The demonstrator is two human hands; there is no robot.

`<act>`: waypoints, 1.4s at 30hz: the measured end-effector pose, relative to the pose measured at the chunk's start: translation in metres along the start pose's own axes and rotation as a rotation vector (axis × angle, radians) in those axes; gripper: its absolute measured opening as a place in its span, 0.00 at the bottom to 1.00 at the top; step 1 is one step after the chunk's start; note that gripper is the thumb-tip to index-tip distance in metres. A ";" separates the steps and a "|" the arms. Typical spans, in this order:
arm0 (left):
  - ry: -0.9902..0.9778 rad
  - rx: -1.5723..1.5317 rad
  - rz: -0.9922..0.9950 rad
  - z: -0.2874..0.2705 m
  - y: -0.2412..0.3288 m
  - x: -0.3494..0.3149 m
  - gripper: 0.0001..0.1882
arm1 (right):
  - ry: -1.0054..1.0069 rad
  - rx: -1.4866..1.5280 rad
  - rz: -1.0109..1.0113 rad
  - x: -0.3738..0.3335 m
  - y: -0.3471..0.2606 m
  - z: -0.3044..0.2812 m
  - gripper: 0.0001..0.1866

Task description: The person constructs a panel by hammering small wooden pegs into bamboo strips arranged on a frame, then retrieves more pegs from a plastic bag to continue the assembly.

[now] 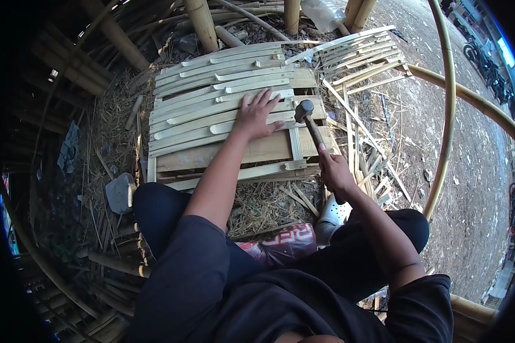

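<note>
Right fingers clasp a hammer, left fingers splay across slats; loose strips and straw lie around.

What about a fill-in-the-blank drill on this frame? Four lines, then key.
1. The right hand grips the hammer by its ____.
2. The left hand lies on the pale slats with its palm facing ____.
3. Of the two hands, the ____ one is nearer the pale block.
4. The shoe with small holes in its upper is ____ in colour.

Missing words: handle; down; left; white.
</note>
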State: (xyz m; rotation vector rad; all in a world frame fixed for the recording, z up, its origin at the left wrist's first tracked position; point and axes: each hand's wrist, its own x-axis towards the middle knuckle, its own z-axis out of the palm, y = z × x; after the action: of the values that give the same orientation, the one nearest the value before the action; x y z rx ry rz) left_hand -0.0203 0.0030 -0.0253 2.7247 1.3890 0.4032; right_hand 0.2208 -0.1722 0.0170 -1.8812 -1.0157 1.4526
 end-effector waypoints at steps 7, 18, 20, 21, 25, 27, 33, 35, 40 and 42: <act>0.001 -0.020 -0.020 0.000 0.003 0.001 0.44 | 0.026 -0.066 0.052 0.005 0.004 0.002 0.37; -0.006 -0.034 -0.060 0.000 0.005 0.000 0.44 | 0.103 -0.113 -0.136 0.006 0.017 0.006 0.37; -0.006 -0.032 -0.067 -0.001 0.005 0.001 0.44 | 0.105 -0.012 -0.205 0.000 0.020 0.009 0.37; -0.024 -0.029 -0.068 -0.001 0.006 0.002 0.44 | 0.113 0.093 -0.275 -0.002 0.021 0.009 0.37; -0.009 -0.041 -0.068 0.002 0.004 0.001 0.43 | 0.140 -0.319 -0.151 0.005 0.019 0.012 0.40; 0.021 -0.053 -0.034 0.003 -0.001 0.000 0.42 | 0.181 -0.421 -0.215 0.005 0.016 0.011 0.41; 0.045 -0.050 -0.019 0.002 0.004 -0.001 0.40 | 0.033 0.101 -0.209 -0.005 0.014 0.009 0.32; 0.046 -0.039 -0.029 0.001 0.004 -0.001 0.40 | 0.025 0.095 -0.168 -0.005 0.012 0.011 0.32; 0.009 -0.044 -0.043 -0.001 0.005 0.000 0.40 | 0.032 -0.042 -0.005 0.000 0.018 0.007 0.38; -0.019 -0.035 -0.054 -0.001 0.005 0.001 0.40 | 0.027 -0.032 -0.011 0.001 0.019 0.006 0.38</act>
State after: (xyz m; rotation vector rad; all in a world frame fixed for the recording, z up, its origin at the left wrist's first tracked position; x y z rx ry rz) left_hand -0.0163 0.0006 -0.0233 2.6499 1.4339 0.3934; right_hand 0.2198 -0.1817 -0.0002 -1.9102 -1.0408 1.4090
